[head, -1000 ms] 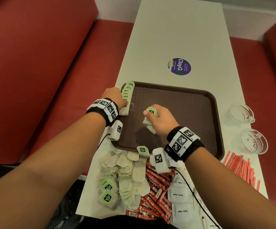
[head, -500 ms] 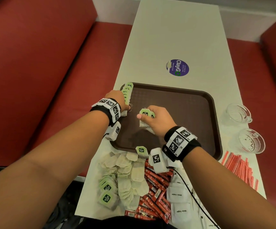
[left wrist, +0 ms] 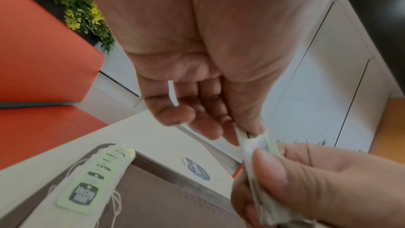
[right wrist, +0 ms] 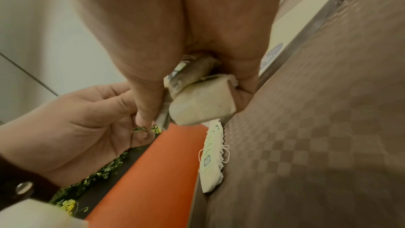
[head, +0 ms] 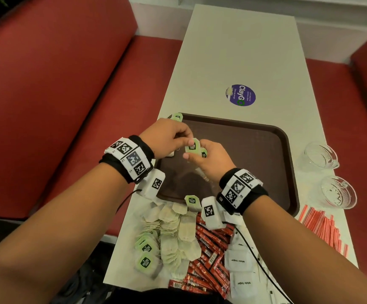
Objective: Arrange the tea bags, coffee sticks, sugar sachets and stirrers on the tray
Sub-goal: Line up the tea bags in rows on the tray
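The left hand (head: 167, 137) has left the overlapping row of green-tagged paper tea bags (left wrist: 96, 178) at the brown plastic tray (head: 255, 150)'s left edge; its grip now pinches a tag from the small stack of tea bags (head: 194, 148) that the right hand (head: 208, 161) clasps mid-frame, likely the row's next piece.

- Tray (head: 266, 137): dark brown, faint checker texture.
- Tea bags (head: 178, 233): off-white, with green tags (head: 145, 263) printed black.
- Coffee sticks (head: 208, 257): red.
- Sugar sachets (head: 238, 261): white, black lettering.
- Stirrers (head: 325, 227): red-and-white striped.
- Table (head: 233, 51): white, with a purple sticker (head: 240, 95).
- Seats (head: 57, 84): red.
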